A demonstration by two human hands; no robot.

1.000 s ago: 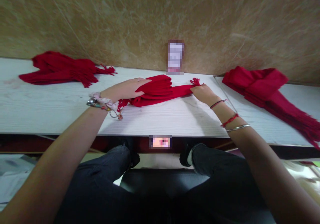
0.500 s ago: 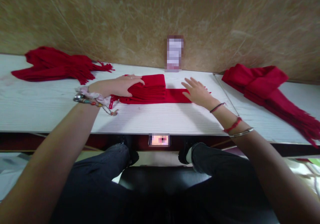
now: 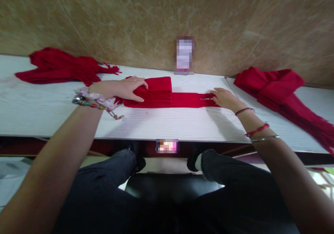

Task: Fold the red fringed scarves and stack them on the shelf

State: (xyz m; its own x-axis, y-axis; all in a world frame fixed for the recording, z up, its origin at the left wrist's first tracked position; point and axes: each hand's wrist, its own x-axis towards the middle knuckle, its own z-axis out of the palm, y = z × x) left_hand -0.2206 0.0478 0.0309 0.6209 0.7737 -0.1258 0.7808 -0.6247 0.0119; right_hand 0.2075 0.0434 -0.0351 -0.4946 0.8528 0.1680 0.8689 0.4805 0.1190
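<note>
A red scarf (image 3: pixel 159 85) lies in a layered, folded stack on the white tabletop. One flat strip of it runs out to the right and ends in fringe (image 3: pixel 206 101). My left hand (image 3: pixel 129 89) rests on the left part of the stack, thumb and fingers spread apart, so it is open. Over the fringe at the right end is my right hand (image 3: pixel 223 99), palm down with the fingers stretched and slightly bent. It is open, with its fingertips at the strands; whether they press on them I cannot tell.
Another crumpled red scarf (image 3: pixel 56 67) lies at the left back, and a loosely folded red scarf (image 3: pixel 278 91) at the right. A blurred-out upright phone-like object (image 3: pixel 184 55) stands against the marbled wall (image 3: pixel 125 21). The white table's (image 3: pixel 156 124) front edge runs above my legs.
My right hand has shifted right from the flat strip to the fringe, uncovering more of the strands. My left hand stays on the stack, its thumb slightly further out.
</note>
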